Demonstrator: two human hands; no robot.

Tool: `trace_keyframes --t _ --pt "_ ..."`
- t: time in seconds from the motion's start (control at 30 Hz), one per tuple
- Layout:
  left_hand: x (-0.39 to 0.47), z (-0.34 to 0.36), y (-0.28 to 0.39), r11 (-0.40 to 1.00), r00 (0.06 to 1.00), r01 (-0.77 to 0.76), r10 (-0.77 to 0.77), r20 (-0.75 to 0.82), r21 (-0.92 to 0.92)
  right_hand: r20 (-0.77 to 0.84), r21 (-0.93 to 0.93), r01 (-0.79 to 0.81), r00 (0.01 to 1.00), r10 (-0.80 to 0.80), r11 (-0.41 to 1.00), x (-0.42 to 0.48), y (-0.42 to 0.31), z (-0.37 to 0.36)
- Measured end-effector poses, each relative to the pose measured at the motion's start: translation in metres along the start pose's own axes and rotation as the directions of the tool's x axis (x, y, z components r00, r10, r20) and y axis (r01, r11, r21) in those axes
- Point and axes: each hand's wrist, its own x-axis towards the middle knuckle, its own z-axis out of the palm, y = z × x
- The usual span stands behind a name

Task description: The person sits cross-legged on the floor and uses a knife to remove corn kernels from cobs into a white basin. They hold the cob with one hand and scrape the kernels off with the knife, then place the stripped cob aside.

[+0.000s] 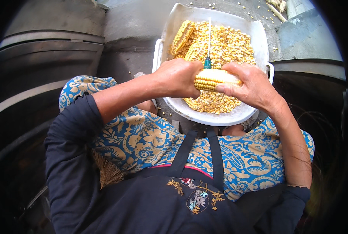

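Between my two hands, over the near half of a white plastic tub (209, 118), lies a yellow corn cob (210, 79), held sideways. My left hand (179, 77) is closed round its left end. My right hand (248, 83) grips the right end, thumb on the near side and fingers on the far side. Just beyond the cob a screwdriver (207, 62) with a green handle points away, its shaft over the kernels; the handle's near end is hidden. Loose corn kernels (229, 44) fill much of the tub, and another cob (182, 36) leans at its far left.
The tub stands on a grey floor (133, 55) between my feet, with scattered kernels around it. Stripped cobs (276, 12) lie at the far right. Dark metal-edged panels (51, 55) flank me on the left, and a grey ledge (308, 38) on the right. Straw bristles (108, 169) show beside my left elbow.
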Motion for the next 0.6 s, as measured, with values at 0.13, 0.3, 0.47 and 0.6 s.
trace_keyframes --t 0.13,0.3,0.47,0.6 --pt "0.005 0.005 0.015 0.995 0.996 -0.051 0.044 0.077 0.089 -0.145 -0.218 0.213 0.958 -0.247 0.953 -0.003 -0.005 0.018" --pt "0.023 0.025 -0.004 0.982 0.989 -0.088 0.106 0.102 -0.169 -0.249 -0.380 0.342 0.857 -0.452 0.859 0.003 -0.022 0.017" --pt "0.054 0.048 -0.025 0.834 0.879 -0.477 0.448 -0.165 -0.277 -0.225 -0.401 0.467 0.784 -0.579 0.788 0.003 -0.053 0.026" --pt "0.055 0.044 -0.016 0.928 0.970 -0.220 0.241 0.033 -0.302 -0.246 -0.366 0.561 0.711 -0.659 0.742 0.005 -0.067 0.043"
